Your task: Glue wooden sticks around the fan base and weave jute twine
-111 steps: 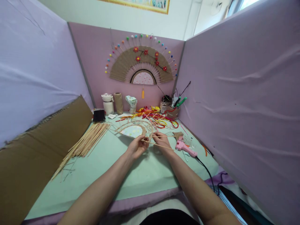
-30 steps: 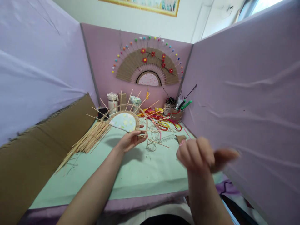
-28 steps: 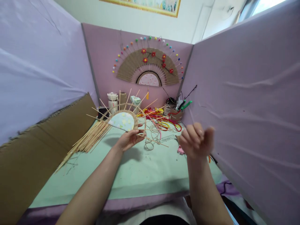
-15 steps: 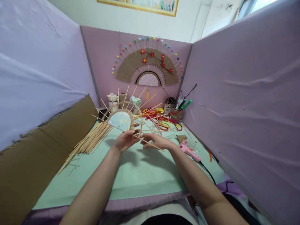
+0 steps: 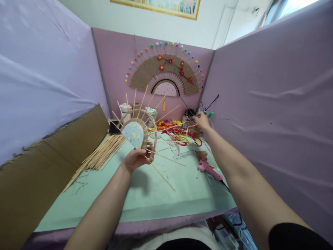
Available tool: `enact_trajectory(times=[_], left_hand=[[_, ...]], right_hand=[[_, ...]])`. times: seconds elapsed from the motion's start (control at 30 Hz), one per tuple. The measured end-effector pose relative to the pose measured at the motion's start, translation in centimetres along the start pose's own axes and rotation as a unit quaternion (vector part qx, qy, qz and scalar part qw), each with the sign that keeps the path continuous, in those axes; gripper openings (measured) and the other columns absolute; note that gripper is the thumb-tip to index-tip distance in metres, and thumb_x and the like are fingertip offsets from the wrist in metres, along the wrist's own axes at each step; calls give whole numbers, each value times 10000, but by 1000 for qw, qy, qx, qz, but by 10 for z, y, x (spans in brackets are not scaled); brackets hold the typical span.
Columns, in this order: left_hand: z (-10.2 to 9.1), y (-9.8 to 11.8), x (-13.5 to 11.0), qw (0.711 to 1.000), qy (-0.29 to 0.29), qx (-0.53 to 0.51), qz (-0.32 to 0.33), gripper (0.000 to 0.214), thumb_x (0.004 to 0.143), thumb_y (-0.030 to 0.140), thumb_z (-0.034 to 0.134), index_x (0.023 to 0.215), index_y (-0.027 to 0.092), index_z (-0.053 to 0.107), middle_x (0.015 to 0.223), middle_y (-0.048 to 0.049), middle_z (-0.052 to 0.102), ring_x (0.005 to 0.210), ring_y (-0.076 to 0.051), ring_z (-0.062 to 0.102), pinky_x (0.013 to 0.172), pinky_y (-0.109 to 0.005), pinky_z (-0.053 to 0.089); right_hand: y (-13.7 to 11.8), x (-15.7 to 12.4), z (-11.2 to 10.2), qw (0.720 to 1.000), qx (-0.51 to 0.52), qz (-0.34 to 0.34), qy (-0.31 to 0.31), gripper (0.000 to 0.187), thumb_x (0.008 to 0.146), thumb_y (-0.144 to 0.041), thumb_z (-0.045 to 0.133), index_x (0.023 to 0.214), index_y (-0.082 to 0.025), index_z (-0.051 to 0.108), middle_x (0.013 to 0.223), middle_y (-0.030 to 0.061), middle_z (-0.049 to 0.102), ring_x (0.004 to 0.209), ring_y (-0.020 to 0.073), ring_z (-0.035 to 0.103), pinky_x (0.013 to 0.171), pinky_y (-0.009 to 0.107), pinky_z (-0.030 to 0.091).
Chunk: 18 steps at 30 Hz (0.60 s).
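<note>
My left hand (image 5: 135, 158) is closed on the base of a half-made fan frame (image 5: 135, 132), a pale flowered half-disc ringed with woven twine and with thin wooden sticks fanning out. It holds the frame tilted up above the green mat (image 5: 156, 194). My right hand (image 5: 201, 120) is stretched far back to the tool cup (image 5: 194, 127) at the back right, fingers curled at the cup's rim. What those fingers hold, if anything, is hidden.
A bundle of wooden sticks (image 5: 97, 156) lies at the left, beside a cardboard sheet (image 5: 47, 163). A pink glue gun (image 5: 206, 168) with a black cord lies at the right. Coloured strips (image 5: 179, 133), jars and a twine spool stand at the back. A finished fan (image 5: 165, 74) hangs on the wall.
My right hand left the fan frame and reached back right to the tool cup. My left hand raised and tilted the frame more upright.
</note>
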<state>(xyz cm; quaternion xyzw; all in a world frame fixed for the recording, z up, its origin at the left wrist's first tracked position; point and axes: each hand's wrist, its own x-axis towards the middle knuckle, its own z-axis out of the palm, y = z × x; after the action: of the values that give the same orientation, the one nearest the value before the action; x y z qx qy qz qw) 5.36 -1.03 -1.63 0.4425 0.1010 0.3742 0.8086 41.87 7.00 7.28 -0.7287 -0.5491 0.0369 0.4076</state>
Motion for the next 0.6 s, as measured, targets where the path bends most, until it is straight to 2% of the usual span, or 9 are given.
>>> enact_trajectory(times=[0.07, 0.17, 0.23, 0.27, 0.33, 0.4, 0.43, 0.5, 0.6], left_hand=[[2, 2, 1, 1000, 27, -3, -8, 439, 710, 121, 627, 1144, 181, 588, 884, -54, 682, 718, -174, 672, 637, -282, 544], [6, 4, 4, 998, 59, -2, -27, 446, 749, 95, 591, 1186, 173, 563, 909, -66, 699, 761, -182, 689, 691, -293, 548], [9, 5, 5, 997, 64, 1, -34, 422, 757, 89, 588, 1172, 163, 566, 913, -72, 707, 746, -182, 694, 694, -296, 550], [10, 5, 5, 997, 64, 3, -37, 410, 759, 89, 588, 1164, 155, 570, 913, -75, 709, 742, -182, 696, 698, -299, 551], [11, 4, 6, 997, 65, 11, -51, 368, 759, 94, 591, 1125, 124, 588, 891, -85, 711, 745, -191, 698, 710, -305, 553], [12, 4, 7, 995, 67, 22, -66, 330, 757, 99, 593, 1086, 103, 603, 860, -92, 711, 757, -202, 700, 721, -312, 553], [13, 4, 7, 995, 68, 26, -70, 325, 754, 99, 596, 1079, 105, 604, 860, -92, 712, 761, -205, 701, 719, -313, 554], [14, 5, 6, 995, 66, 33, -68, 347, 748, 97, 603, 1093, 129, 597, 888, -89, 714, 763, -208, 705, 716, -322, 556], [18, 5, 6, 995, 51, 45, -69, 350, 747, 105, 613, 1093, 155, 597, 901, -84, 714, 753, -220, 710, 729, -366, 561]], right_hand=[[-4, -15, 10, 995, -44, -22, -92, 296, 582, -236, 810, 823, -117, 686, 820, 130, 686, 797, 235, 624, 735, 315, 467], [-18, -50, 25, 964, -91, -81, -234, 343, 454, -126, 864, 758, -156, 709, 897, 132, 707, 919, 291, 634, 823, 341, 469], [-34, -80, 31, 923, -57, -179, -337, 422, 531, -145, 836, 935, -184, 720, 1087, 134, 684, 1049, 309, 604, 906, 366, 452], [-42, -96, 33, 906, 12, -223, -360, 487, 618, -195, 797, 1091, -218, 682, 1215, 110, 638, 1135, 293, 568, 962, 368, 429], [-56, -129, 37, 838, 184, -278, -432, 576, 751, -308, 709, 1302, -266, 547, 1340, 67, 558, 1221, 251, 514, 1000, 363, 418], [-64, -156, 45, 774, 313, -258, -486, 659, 753, -354, 713, 1362, -276, 474, 1336, 61, 554, 1209, 224, 518, 966, 340, 443], [-65, -167, 50, 760, 358, -224, -493, 641, 751, -370, 715, 1342, -271, 487, 1273, 61, 592, 1141, 207, 556, 915, 321, 466], [-61, -179, 61, 756, 413, -139, -488, 474, 758, -423, 701, 1175, -227, 591, 999, 41, 670, 851, 154, 612, 736, 274, 487], [-47, -180, 74, 767, 468, -36, -438, 355, 716, -513, 709, 785, -180, 605, 565, -58, 496, 487, 70, 395, 497, 212, 336]])
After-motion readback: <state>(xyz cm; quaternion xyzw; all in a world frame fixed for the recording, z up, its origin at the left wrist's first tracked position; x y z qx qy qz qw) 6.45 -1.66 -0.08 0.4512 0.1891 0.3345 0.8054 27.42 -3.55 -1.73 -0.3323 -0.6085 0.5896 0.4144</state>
